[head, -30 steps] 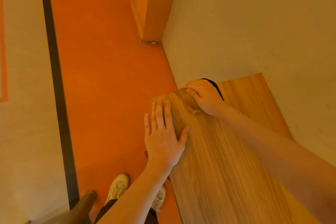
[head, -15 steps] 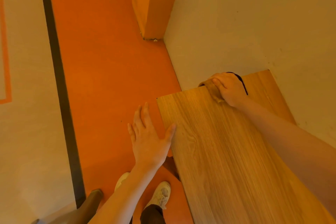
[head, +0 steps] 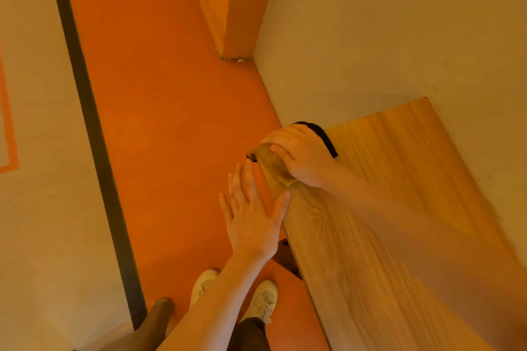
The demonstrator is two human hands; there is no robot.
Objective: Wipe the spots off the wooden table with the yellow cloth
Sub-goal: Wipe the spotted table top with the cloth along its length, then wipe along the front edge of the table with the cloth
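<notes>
Right hand (head: 302,157) grips the cloth (head: 271,164) at the tabletop (head: 385,222) corner; left hand (head: 251,216) hangs released. Overshooting could drag the cloth off the edge.

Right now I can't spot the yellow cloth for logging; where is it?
In the head view, the yellow cloth lies at the wooden table's far left corner, under the right hand.

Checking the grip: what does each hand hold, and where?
Right hand presses the yellow cloth from on top; left hand holds nothing.
</notes>
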